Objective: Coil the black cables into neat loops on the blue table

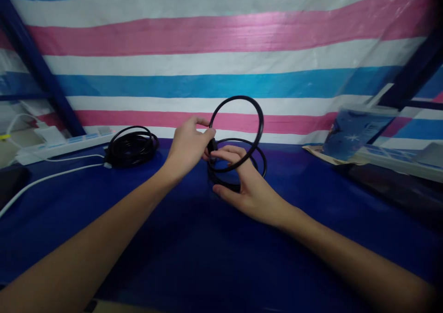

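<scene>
A looped black cable point(260, 119) is at the middle of the blue table point(221, 257), one loop standing up and others lying lower behind it. My left hand point(188, 144) pinches a dark piece of the cable, which looks like its connector, between thumb and fingers. Just right of it, my right hand point(251, 186) has its thumb apart from its fingers. Its fingertips touch the cable near that dark piece, and the upright loop passes in front of the fingers. The hand is not closed round anything.
A second coiled black cable point(133, 147) lies at the left beside a white power strip point(69, 143) and white cords. At the right are a blue bag point(353, 130), another power strip point(398, 160) and a dark flat object point(374, 181). A striped sheet point(207, 40) hangs behind.
</scene>
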